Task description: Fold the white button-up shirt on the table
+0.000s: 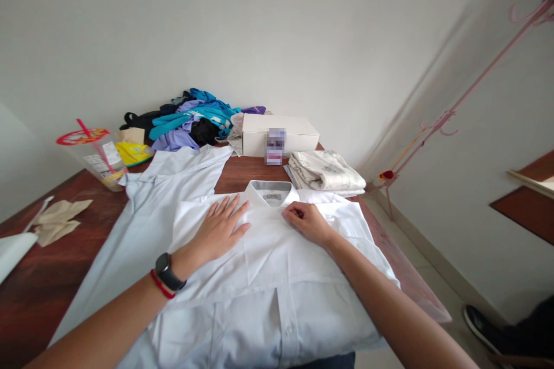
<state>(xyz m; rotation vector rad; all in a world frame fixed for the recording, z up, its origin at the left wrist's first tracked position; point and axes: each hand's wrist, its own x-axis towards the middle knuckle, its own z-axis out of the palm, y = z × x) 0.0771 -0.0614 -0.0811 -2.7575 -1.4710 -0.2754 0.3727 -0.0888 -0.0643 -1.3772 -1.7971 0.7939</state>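
A white dress shirt (268, 259) lies front up on the table, with its collar (270, 193) away from me and a label inside the neck. My left hand (225, 222) rests flat on the shirt left of the collar, fingers spread. Just right of the collar, my right hand (308, 220) is closed, its fingers curled and pinched against the white fabric. The fingertips are partly hidden. Under the shirt's left side spreads a pale blue-grey cloth (130, 242). The shirt's lower part hangs toward me at the near edge.
A white box (285, 127), folded cloths (326, 170) and a heap of clothes (194, 118) stand at the back of the wooden table (95, 225). On the left are a plastic cup (97, 155) with a straw, a yellow packet (132, 154) and brown paper (60, 219). A pink coat rack (445, 118) leans at right.
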